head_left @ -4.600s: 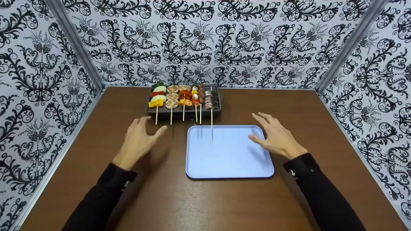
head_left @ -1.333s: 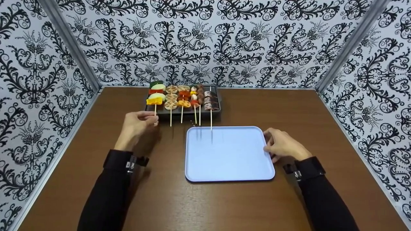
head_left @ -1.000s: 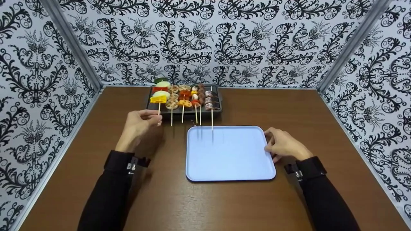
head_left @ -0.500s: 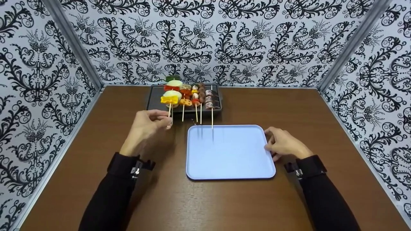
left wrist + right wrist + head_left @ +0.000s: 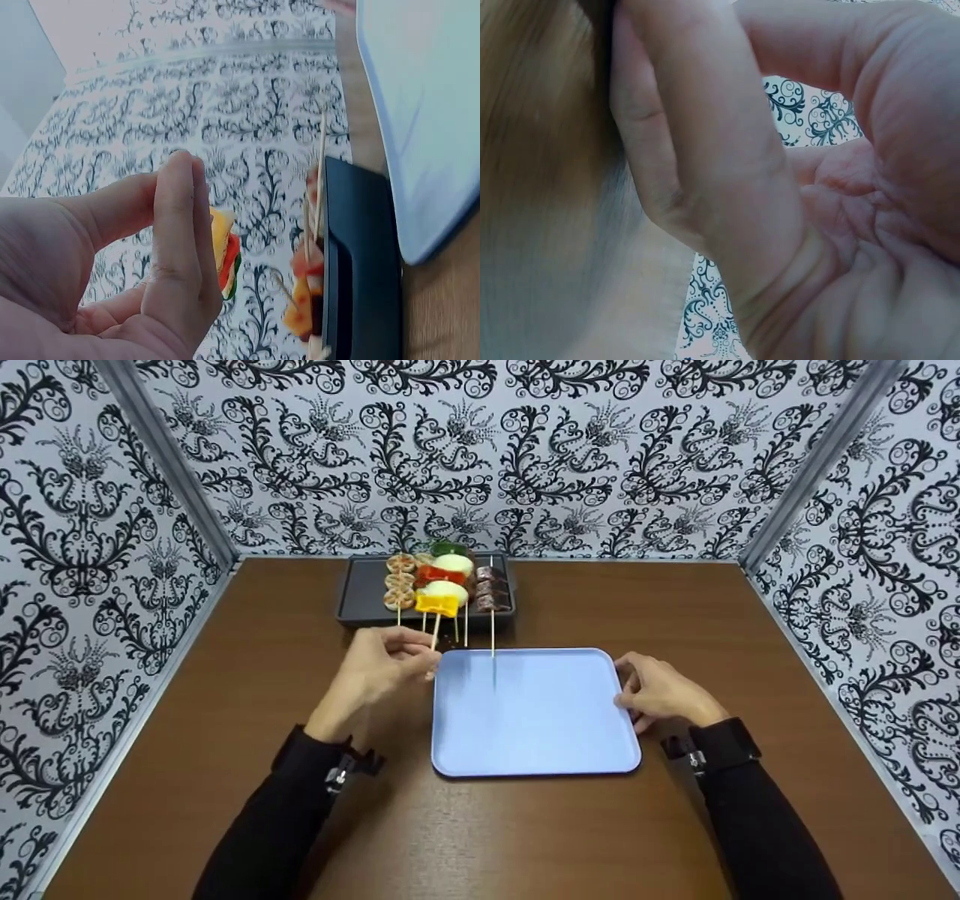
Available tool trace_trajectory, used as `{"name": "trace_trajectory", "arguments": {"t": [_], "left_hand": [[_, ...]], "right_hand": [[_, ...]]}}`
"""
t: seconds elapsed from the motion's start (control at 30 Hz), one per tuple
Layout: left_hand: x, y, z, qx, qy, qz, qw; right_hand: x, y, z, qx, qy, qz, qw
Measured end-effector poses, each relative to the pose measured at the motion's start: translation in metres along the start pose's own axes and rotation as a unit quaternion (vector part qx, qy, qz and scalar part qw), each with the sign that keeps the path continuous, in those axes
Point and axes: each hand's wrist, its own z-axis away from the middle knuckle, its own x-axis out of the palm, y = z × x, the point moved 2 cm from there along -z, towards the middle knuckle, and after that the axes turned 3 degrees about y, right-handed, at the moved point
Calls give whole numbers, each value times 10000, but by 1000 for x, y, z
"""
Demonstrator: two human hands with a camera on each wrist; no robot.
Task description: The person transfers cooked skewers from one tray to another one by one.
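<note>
My left hand (image 5: 386,664) pinches the bare stick end of a vegetable skewer (image 5: 442,585), threaded with yellow, white, red and green pieces. The skewer points away from me and overlaps the middle skewers of the dark grill pan (image 5: 367,589) in the head view. In the left wrist view the fingers hide most of that skewer (image 5: 223,251). My right hand (image 5: 660,690) grips the right rim of a light blue tray (image 5: 536,720), thumb at the top edge and fingers along the side. The tray lies flat on the table with nothing on it.
Lotus-root slices (image 5: 400,581) on a skewer lie in the pan, left of the held one. A dark-skinned chunk skewer (image 5: 491,589) lies at the pan's right, its stick reaching over the tray's back rim. Patterned walls (image 5: 480,457) enclose the brown table (image 5: 480,832).
My left hand has taken the vegetable skewer up from the pan's left end and carried it right, towards the tray. My right hand has come down onto the tray's right rim and stayed there.
</note>
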Motion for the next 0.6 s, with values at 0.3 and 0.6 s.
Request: {"name": "trace_trajectory", "arguments": {"t": [0.3,0.6], "left_hand": [[21,6,10,224,-306,34,9993],[45,5,16,98,-732,676,9950]], "right_hand": [[2,0,-2,-13,20,-84,10000],[0,0,-2,87,-8,-163,9998]]}}
